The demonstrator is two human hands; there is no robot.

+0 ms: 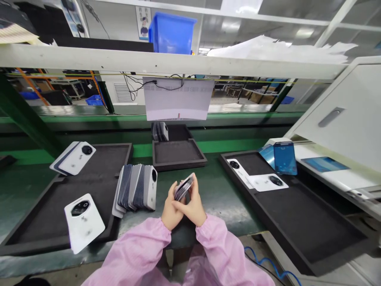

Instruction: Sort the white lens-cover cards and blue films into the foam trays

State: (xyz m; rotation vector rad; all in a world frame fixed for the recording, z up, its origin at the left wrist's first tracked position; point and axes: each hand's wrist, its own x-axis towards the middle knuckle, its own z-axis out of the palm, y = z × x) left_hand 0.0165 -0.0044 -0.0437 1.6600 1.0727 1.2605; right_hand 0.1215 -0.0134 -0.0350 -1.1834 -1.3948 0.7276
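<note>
In front of my chest, my left hand (172,208) and my right hand (193,202) are closed together round a small stack of thin phone back panels (184,186), which is tilted with its edges showing. To the left of my hands, a fanned row of white and dark blue phone back panels (135,188) leans on the green bench, against the edge of a black tray. One white panel with a round black camera area (86,222) lies over that tray's front, and a few more panels (74,157) overlap at its back left.
The left black tray (41,234), a small black tray (178,153) holding upright panels (160,131), and a long right tray (312,222) surround me. White panels (268,182) and a blue-screened device (285,158) rest at the right tray's back. Beyond stands a white machine (342,115).
</note>
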